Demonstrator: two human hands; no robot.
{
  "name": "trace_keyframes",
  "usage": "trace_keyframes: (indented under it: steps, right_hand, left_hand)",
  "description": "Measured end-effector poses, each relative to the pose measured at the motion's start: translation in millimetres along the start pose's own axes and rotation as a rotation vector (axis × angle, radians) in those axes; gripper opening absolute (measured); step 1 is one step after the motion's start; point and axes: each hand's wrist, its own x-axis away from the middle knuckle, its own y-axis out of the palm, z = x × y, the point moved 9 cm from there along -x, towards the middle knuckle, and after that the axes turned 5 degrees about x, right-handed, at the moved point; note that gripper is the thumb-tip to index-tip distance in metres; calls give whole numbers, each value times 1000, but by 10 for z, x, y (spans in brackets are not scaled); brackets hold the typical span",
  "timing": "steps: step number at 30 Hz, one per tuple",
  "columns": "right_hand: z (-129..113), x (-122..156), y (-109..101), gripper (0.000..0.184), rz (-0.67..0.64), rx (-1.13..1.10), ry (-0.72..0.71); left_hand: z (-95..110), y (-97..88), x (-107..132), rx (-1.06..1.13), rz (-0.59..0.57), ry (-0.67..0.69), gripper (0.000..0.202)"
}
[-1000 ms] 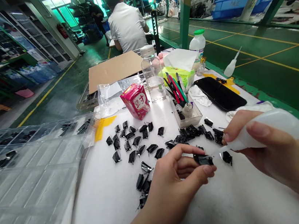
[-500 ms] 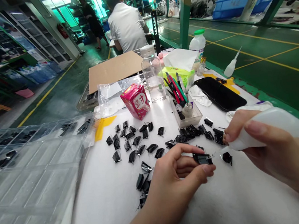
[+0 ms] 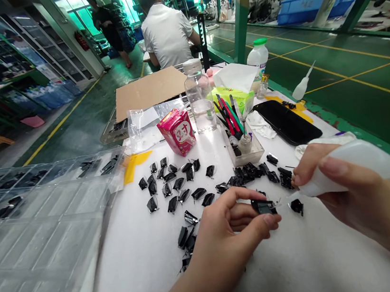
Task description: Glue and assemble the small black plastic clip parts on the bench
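Note:
Between the thumb and fingers of my left hand (image 3: 233,232) is a small glossy black plastic part (image 3: 265,206). My right hand (image 3: 351,187) grips a translucent white squeeze bottle (image 3: 359,165) lying sideways, its thin nozzle pointing left at the part's right end. Whether the tip touches the part, I cannot tell. Below the nozzle a single black piece (image 3: 297,207) rests on the white tabletop (image 3: 142,268). Several similar black pieces with thin wires (image 3: 179,183) are spread beyond my left hand, and a denser heap (image 3: 249,172) lies past the held part.
A clear compartment tray (image 3: 48,232) takes up the left side. Farther back stand a pink box (image 3: 177,133), a clear jar (image 3: 199,100) and a small bin (image 3: 248,155) of tools. A black case (image 3: 287,122) lies at right. One person sits ahead; another stands beyond.
My right hand and the bottle have shifted very slightly, and the nozzle sits a little farther from the part. My left hand stays put. The standing person in the background has moved.

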Motion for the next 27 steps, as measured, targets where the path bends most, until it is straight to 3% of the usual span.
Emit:
trace_keyframes:
  steps: [7, 11, 15, 17, 19, 21, 27]
  right_hand:
    - [-39, 2, -34, 38, 56, -60, 5]
    - [-223, -30, -254, 31, 263, -112, -90]
    - [-278, -193, -531, 18, 348, -90, -186]
    - [-196, -313, -663, 15, 367, 13, -185]
    - [-61, -448, -720, 33, 335, 162, -153]
    - [101, -570, -698, 38, 262, 315, -117]
    - [495, -768, -505, 24, 120, 738, -84]
  left_hand:
    - [-9, -4, 2, 6, 1, 7, 20]
    - [-9, -8, 15, -2, -2, -1, 22]
    - [20, -23, 27, -8, 13, 4, 23]
    - [61, -48, 25, -2, 32, 27, 25]
    - [119, -79, 23, -1, 51, 65, 25]
    - [182, -112, 30, 2, 74, 104, 25]
    - [410, -82, 156, 28, 123, 185, 22]
